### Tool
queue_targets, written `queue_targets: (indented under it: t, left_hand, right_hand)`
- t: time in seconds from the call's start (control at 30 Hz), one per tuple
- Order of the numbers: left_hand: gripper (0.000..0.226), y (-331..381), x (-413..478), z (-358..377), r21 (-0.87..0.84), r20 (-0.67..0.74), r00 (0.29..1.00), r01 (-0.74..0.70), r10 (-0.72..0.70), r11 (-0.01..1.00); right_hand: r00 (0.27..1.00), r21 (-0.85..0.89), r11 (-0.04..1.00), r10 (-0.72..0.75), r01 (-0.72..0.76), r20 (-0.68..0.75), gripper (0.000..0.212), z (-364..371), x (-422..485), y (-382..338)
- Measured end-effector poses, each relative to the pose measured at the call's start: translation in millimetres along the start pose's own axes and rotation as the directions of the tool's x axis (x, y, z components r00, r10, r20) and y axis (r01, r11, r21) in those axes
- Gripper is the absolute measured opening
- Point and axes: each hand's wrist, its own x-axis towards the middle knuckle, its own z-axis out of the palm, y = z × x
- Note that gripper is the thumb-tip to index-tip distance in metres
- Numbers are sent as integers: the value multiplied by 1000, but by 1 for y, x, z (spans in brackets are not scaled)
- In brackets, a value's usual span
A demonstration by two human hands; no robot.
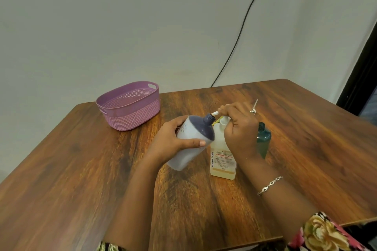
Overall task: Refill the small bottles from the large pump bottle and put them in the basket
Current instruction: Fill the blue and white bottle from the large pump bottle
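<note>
Small bottle [190, 131] of smooth white plastic, with a dark blue domed shoulder and an open narrow neck, is tilted in the lower centre of the frame, lifted off the table with its mouth pointing up and to the right. The left hand [173, 140] wraps it round the middle, thumb laid across the front and fingers behind. It looks light, stiff-walled and glossy, so probably slippery if liquid runs down it. The mid-body hold seems the right place, since the tapering shoulder offers little purchase.

Just right of it stands the large pump bottle [222, 157], a squarish translucent plastic container of pale yellow liquid with a printed label, upright on the table. It appears heavier and steady on its flat base. The right hand [238, 128] is curled over its white pump head, fingers closed around the top. The thin white spout [215, 113] pokes out leftward to the blue neck; whether its tip is inside the mouth cannot be told.

Partly hidden behind that hand is a dark teal bottle [264, 138] of see-through plastic.

Farther off, at the left middle of the frame, is an oval purple plastic basket [132, 117] with a woven-look wall, a perforated upper band and cut-out handles. It rests near the far left corner of the dark, glossy wood-grain table [81, 169], well apart from the bottles. Beyond, a black cable [240, 30] runs down the plain pale wall.
</note>
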Motion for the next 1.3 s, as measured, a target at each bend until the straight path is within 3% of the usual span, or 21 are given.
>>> queue_targets:
  t: [0.37, 0.63, 0.87, 1.3]
  left_hand:
    - [62, 1, 0, -4, 7, -17, 1000, 9, -9, 1000]
    - [64, -2, 3, 0, -17, -5, 1000, 9, -9, 1000]
    - [63, 1, 2, -1, -15, -5, 1000, 6, -6, 1000]
    - [64, -1, 3, 0, 9, 0, 1000, 19, -19, 1000]
  right_hand:
    - [999, 30, 999, 10, -11, 48, 34, -5, 11, 3]
    - [999, -49, 999, -20, 22, 41, 31, -3, 0, 2]
    - [997, 9, 1000, 1, -2, 81, 35, -9, 11, 1]
    - [998, 13, 999, 50, -51, 36, 36, -5, -2, -3]
